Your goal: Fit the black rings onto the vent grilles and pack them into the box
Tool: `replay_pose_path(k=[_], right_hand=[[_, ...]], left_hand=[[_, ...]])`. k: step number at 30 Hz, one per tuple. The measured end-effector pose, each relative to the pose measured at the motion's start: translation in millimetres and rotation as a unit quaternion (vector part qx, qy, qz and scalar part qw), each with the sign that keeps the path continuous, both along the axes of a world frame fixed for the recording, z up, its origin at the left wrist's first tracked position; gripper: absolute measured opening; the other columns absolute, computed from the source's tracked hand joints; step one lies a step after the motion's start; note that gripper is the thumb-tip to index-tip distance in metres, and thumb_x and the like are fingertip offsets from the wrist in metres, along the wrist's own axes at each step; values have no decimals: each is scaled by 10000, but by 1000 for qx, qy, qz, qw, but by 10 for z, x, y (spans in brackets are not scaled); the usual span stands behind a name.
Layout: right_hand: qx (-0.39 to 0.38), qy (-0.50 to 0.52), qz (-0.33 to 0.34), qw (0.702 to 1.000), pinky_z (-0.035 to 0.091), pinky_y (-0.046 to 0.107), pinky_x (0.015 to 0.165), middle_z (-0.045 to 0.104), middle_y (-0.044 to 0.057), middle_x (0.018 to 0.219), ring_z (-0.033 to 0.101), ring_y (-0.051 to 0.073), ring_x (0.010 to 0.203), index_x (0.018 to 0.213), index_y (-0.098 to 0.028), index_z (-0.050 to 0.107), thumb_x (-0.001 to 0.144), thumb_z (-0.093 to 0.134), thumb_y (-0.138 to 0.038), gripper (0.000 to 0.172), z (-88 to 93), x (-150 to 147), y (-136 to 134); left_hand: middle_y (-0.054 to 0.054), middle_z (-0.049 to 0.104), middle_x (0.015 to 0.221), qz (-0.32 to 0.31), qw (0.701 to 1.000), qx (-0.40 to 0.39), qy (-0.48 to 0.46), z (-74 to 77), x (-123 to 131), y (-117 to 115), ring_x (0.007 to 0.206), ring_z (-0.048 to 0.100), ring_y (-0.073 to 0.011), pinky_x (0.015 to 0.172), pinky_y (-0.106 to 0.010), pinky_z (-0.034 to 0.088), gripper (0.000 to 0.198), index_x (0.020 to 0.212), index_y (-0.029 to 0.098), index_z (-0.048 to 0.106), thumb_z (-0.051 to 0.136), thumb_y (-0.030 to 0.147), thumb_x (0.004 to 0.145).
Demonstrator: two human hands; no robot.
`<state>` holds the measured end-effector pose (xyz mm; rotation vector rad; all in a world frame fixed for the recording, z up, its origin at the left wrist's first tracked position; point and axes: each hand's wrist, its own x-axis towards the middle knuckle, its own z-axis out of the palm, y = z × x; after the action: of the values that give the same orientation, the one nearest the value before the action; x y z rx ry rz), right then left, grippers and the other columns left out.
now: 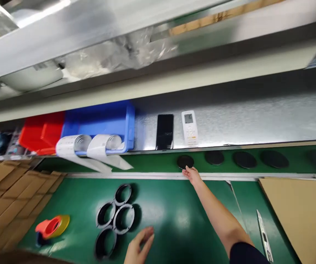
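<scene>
Black flat round disc (185,161), lying first in a row of matte discs on the green belt, is being touched by the right hand (193,175), fingers extended, while the left hand (140,246) is hovering open beside glossy black rings (115,220).

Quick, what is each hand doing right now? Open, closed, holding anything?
Left hand: open, holding nothing, hovering over the green mat beside the black rings.
Right hand: stretched out, fingertips at a black disc; grip cannot be told.
</scene>
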<state>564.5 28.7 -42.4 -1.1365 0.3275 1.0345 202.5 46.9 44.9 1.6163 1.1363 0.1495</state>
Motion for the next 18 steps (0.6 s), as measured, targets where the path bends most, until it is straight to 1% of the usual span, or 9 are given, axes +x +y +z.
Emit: replay_pose_path(k=[1, 3, 4, 6, 9, 11, 14, 16, 18], right_hand=[[30, 4, 27, 999, 572, 279, 750, 650, 8, 714, 649, 121, 688, 816, -170, 537, 881, 714, -284, 221, 70, -267, -77], [88, 17, 88, 992, 574, 320, 811, 676, 24, 732, 677, 153, 734, 810, -176, 554, 771, 822, -348, 321, 243, -884, -300], [121, 23, 123, 985, 573, 340, 824, 689, 33, 757, 685, 170, 752, 840, -174, 579, 721, 855, -386, 368, 344, -1204, -437], [184, 27, 194, 963, 572, 363, 825, 706, 46, 813, 695, 188, 768, 926, -170, 621, 693, 861, -447, 434, 551, -1781, -713], [229, -8, 278, 933, 566, 374, 812, 718, 82, 885, 698, 205, 792, 971, -151, 651, 784, 761, -529, 436, 807, -2329, -991], [195, -72, 295, 933, 555, 368, 798, 714, 102, 884, 684, 217, 807, 908, -144, 661, 832, 646, -636, 498, 917, -2433, -1052], [103, -265, 242, 928, 517, 351, 848, 695, 94, 954, 638, 214, 882, 910, -181, 655, 896, 489, -690, 535, 1053, -2318, -1057], [77, -418, 207, 881, 461, 371, 966, 658, 88, 1095, 586, 226, 1046, 1011, -212, 667, 948, 447, -625, 472, 1166, -2218, -1052], [91, -528, 214, 817, 383, 422, 1065, 598, 95, 1220, 502, 244, 1198, 1112, -238, 681, 983, 407, -572, 451, 1288, -2197, -1044]], left_hand=[[-102, 732, 1105, 25, 999, -26, -30, 48, 77, -14, 1128, 642, -361, 1081, -501, 454, 485, 992, 280, 747, 763, 623, 649], [-116, 643, 1296, 90, 983, -96, -132, 157, 250, -35, 1258, 558, -335, 1108, -506, 410, 623, 1225, 279, 649, 756, 602, 703], [-117, 564, 1403, 106, 963, -147, -200, 212, 330, -33, 1319, 501, -324, 1108, -513, 401, 705, 1348, 301, 551, 714, 625, 745], [-145, 502, 1456, 112, 910, -240, -318, 316, 439, -2, 1338, 471, -354, 1093, -564, 390, 850, 1442, 291, 435, 629, 739, 746], [-181, 523, 1418, 95, 851, -321, -405, 461, 423, 42, 1327, 469, -382, 1101, -610, 343, 924, 1488, 232, 359, 586, 758, 763], [-188, 544, 1390, 83, 828, -345, -435, 556, 314, 37, 1330, 462, -387, 1109, -621, 316, 945, 1499, 213, 335, 592, 752, 766], [-178, 550, 1384, 73, 803, -373, -459, 679, 104, -6, 1329, 455, -394, 1104, -637, 305, 1004, 1495, 228, 347, 558, 831, 722], [-153, 545, 1397, 71, 785, -409, -460, 734, -18, -44, 1312, 468, -398, 1088, -655, 311, 1021, 1479, 261, 379, 489, 896, 687], [-117, 566, 1379, 80, 763, -445, -461, 765, -116, -86, 1279, 503, -378, 1085, -645, 322, 976, 1439, 281, 441, 430, 912, 694]])
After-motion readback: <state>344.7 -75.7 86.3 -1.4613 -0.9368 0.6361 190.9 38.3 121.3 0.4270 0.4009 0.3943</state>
